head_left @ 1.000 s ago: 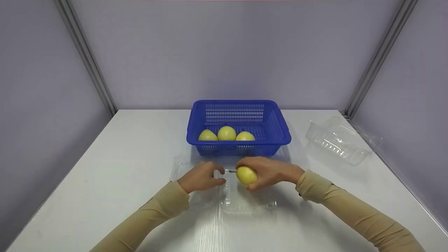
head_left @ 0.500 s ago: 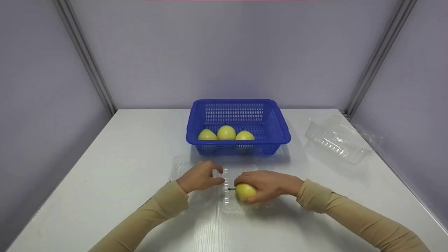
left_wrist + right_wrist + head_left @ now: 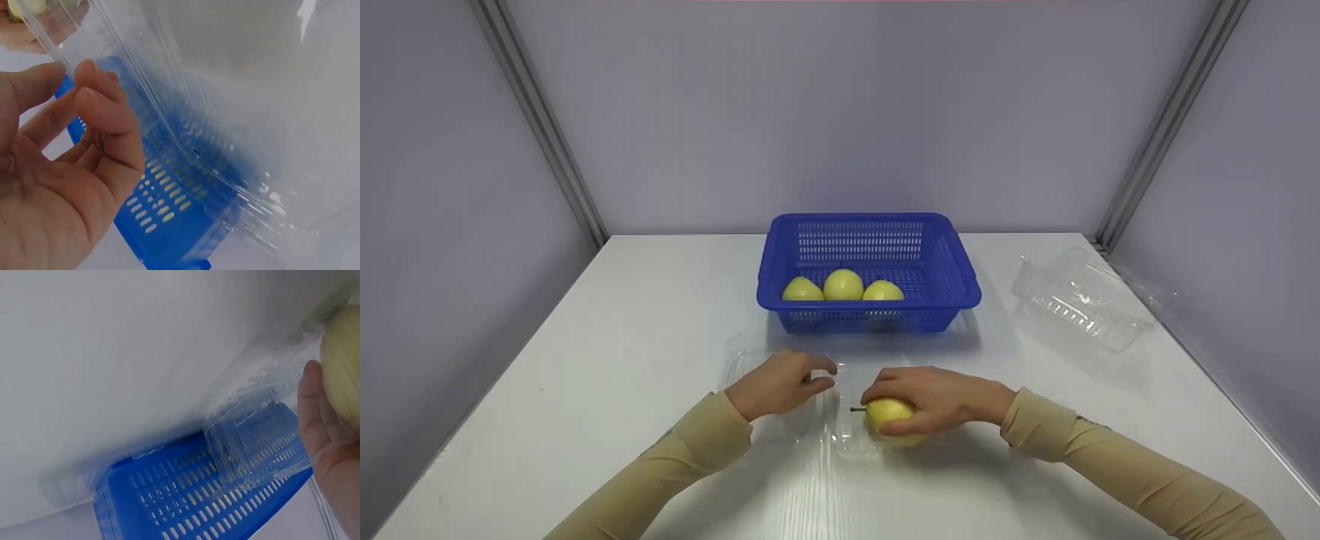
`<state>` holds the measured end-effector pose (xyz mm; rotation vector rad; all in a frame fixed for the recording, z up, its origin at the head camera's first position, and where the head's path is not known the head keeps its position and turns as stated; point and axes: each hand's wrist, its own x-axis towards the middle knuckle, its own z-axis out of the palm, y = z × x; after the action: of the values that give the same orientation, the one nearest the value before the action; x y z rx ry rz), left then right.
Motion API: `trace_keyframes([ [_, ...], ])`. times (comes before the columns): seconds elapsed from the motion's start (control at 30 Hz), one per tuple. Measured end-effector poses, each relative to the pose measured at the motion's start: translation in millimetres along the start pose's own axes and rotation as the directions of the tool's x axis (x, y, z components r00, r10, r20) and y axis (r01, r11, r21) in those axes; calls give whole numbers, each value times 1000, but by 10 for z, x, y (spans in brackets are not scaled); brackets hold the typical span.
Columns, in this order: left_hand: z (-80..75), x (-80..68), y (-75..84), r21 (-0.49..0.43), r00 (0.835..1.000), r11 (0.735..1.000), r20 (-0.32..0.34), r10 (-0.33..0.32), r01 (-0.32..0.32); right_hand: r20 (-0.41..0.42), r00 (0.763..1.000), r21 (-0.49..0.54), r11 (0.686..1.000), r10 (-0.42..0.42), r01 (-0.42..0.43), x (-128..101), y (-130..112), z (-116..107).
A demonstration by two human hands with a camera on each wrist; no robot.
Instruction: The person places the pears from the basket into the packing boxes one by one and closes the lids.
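Observation:
In the head view a yellow pear [image 3: 887, 412] with a dark stem pointing left lies in the grip of my right hand [image 3: 941, 397], low over the right half of an opened clear plastic clamshell box [image 3: 849, 436]. The right wrist view shows part of the same pear [image 3: 344, 363] against the fingers. My left hand [image 3: 780, 384] hovers over the box's left half, fingers loosely curled and a gap between thumb and index finger. In the left wrist view the clear plastic [image 3: 225, 112] runs close beside its fingertips; contact is hard to tell.
Behind the box stands a blue plastic basket [image 3: 870, 306] with three yellow pears [image 3: 844, 285] visible inside. More clear plastic packaging [image 3: 1080, 300] lies at the table's back right. Grey walls with metal corner posts enclose the white table [image 3: 585, 360].
My right hand has brought the pear toward me and down into the right half of the box, then held it nearly still. The left hand has shifted slightly left.

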<state>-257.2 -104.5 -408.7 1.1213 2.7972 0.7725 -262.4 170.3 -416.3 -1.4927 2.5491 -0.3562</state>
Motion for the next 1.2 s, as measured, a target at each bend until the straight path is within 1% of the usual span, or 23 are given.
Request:
trace_keyframes([
  [0.13,-70,-83,4,19,997,999,71,43,-45,-43,999,-30,999,13,-14,-6,-9,51],
  [0.2,-84,-136,16,19,992,999,114,47,-49,-55,998,-31,999,15,-17,-9,-9,67],
  [0.3,-67,-179,21,10,986,999,160,50,-52,-58,998,-13,1000,16,-17,-19,5,56],
  [0.4,-38,-205,21,13,983,999,179,45,-48,-49,999,-1,1000,4,-4,-17,19,41],
  [0.53,-21,-217,18,31,981,998,188,53,-60,-24,1000,7,1000,-20,20,-5,23,21],
  [0.7,-9,-222,23,21,980,998,191,54,-59,-16,1000,12,1000,-11,11,-2,7,2],
  [0.9,34,-250,19,1,983,998,173,62,-63,-2,1000,13,1000,-3,3,-3,-12,20],
  [1.0,36,-255,19,7,984,998,167,67,-70,6,1000,0,1000,-4,4,-2,-14,21],
  [1.2,18,-234,34,37,988,995,126,91,-96,1,1000,-19,1000,8,-8,11,-12,-45],
])
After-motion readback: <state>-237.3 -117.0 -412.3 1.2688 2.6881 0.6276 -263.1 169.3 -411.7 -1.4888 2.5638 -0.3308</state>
